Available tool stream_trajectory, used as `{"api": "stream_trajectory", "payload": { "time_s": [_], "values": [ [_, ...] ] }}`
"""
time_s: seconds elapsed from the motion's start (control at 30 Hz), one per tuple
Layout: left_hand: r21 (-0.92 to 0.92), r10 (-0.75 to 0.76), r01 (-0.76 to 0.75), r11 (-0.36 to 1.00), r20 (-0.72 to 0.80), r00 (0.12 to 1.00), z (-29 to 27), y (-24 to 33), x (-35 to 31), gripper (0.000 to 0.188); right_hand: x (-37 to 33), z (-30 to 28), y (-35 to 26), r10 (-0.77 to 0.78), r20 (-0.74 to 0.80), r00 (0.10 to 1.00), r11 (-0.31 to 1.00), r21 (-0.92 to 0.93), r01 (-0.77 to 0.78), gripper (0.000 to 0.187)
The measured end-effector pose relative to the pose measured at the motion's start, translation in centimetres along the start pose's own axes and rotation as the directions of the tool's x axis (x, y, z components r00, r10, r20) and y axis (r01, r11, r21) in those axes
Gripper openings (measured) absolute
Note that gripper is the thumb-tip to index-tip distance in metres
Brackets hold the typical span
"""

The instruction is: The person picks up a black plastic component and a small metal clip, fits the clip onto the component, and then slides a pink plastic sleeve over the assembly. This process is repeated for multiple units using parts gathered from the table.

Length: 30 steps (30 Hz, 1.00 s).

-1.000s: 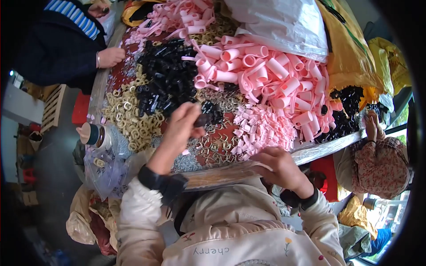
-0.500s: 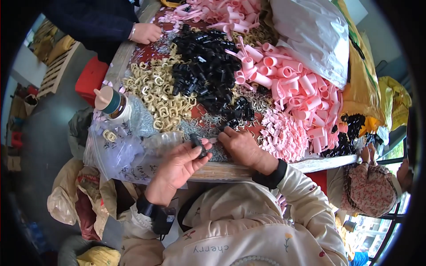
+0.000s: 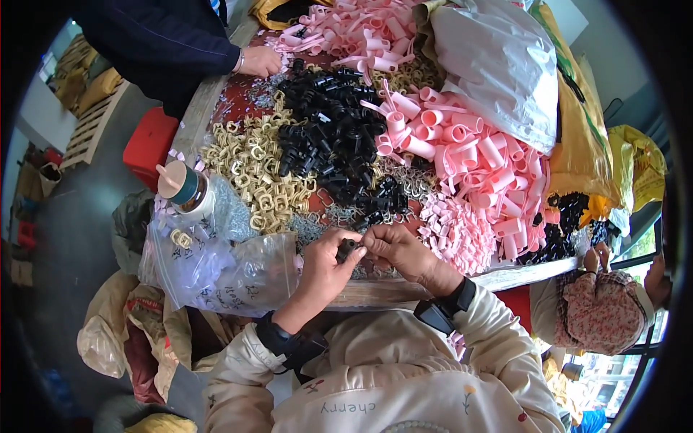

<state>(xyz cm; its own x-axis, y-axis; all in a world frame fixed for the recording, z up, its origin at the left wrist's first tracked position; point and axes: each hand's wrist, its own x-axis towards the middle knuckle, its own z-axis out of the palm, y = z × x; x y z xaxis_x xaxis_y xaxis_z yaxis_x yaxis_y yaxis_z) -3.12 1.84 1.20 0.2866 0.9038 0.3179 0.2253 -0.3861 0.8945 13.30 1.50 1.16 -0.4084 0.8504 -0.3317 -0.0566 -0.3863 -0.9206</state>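
My left hand (image 3: 326, 265) is closed round a small black plastic part (image 3: 347, 250) near the table's front edge. Thumb and forefinger of my right hand (image 3: 404, 252) are pinched together right against that part; what they hold, if anything, is too small to make out. Beyond my hands lies a heap of black plastic parts (image 3: 328, 137). To its left are cream-coloured buckle-like rings (image 3: 256, 151). Small pink pieces (image 3: 455, 231) are piled right of my right hand, with larger pink tubular parts (image 3: 469, 144) behind them. Bent metal wire clips (image 3: 411, 179) lie between the black and pink heaps.
Clear plastic bags (image 3: 209, 267) and a lidded bottle (image 3: 184, 187) are at the table's left edge. A white sack (image 3: 498, 72) rests at the back right. Another person's hand (image 3: 260, 61) is at the far left; a further person (image 3: 599, 310) works at the right. A red stool (image 3: 149, 141) stands left.
My right hand has left the small parts on the table and come to the black part in my left hand. My left hand has moved right, and its fingers have closed more.
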Motion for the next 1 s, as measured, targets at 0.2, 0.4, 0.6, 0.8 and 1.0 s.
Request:
{"api": "stream_trajectory", "payload": {
  "time_s": [0.2,0.4,0.6,0.8,1.0],
  "values": [
    [0.012,-0.043,0.042,0.999,0.013,0.999,0.8,-0.4,0.0,0.008,0.2,0.0,1.3,0.027,0.003,1.000,0.929,0.370,-0.026,0.018],
    [-0.245,-0.454,0.469,0.848,0.118,0.883,0.2,-1.6,0.0,0.007,-0.8,0.5,-0.2,-0.150,-0.135,0.979,0.985,-0.103,0.137,0.016],
    [-0.091,-0.140,0.138,0.986,-0.015,0.990,1.0,-0.5,0.6,0.010,-0.4,-0.3,0.5,0.023,-0.083,0.996,0.979,0.205,-0.005,0.016],
    [-0.198,-0.238,0.255,0.946,0.108,0.965,1.0,-0.8,0.0,0.010,-0.7,0.6,1.1,0.061,0.011,0.998,0.824,0.564,-0.057,0.015],
    [-0.659,-0.582,0.597,0.457,0.287,0.761,1.0,-0.4,0.2,0.009,-0.6,1.4,1.0,-0.388,-0.198,0.900,0.904,-0.274,0.329,0.012]
  ]
}}
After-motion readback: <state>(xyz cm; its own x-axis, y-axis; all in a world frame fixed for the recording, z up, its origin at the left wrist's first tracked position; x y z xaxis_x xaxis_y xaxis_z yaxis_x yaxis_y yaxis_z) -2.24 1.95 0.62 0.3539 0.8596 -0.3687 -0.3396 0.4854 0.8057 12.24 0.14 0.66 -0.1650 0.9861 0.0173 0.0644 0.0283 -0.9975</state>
